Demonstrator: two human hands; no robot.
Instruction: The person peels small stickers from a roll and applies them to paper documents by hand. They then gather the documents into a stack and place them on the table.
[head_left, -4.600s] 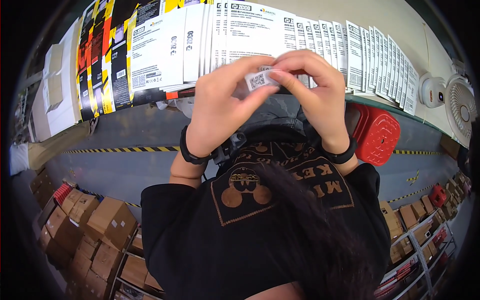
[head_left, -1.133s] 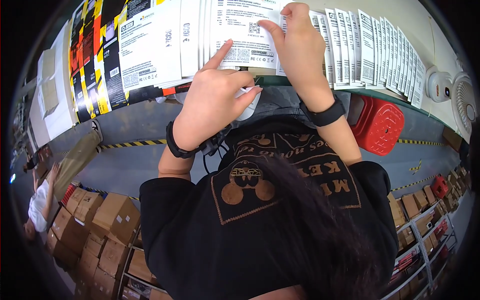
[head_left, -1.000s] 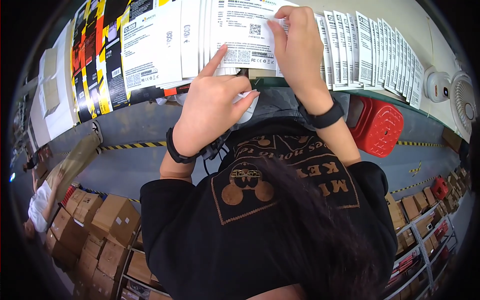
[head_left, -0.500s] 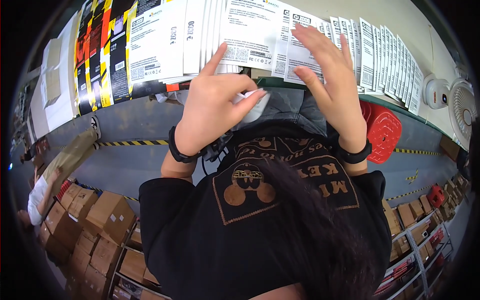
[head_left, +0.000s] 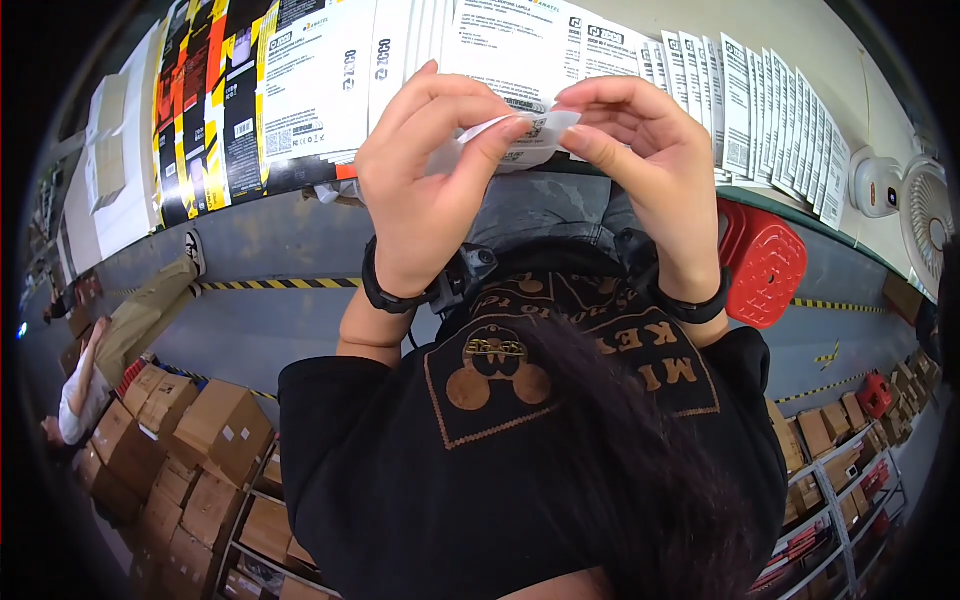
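Bright, diffuse light, soft shadows. White sheets (head_left: 505,50) near clipping up top; glare along lower edge of glossy packaging (head_left: 240,160). Black shirt (head_left: 420,500) goes dark, little detail. Label (head_left: 545,148) print soft. Fisheye bows bench (head_left: 800,40) edge, corners vignette to black, rim details mushy.

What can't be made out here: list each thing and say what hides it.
All in the head view:
- White label strip: partly hidden behind the left hand; its print is too small and blurred to read.
- Large white sheet: top cut off by the picture's upper edge.
- Red stool: left side hidden behind the right wrist.
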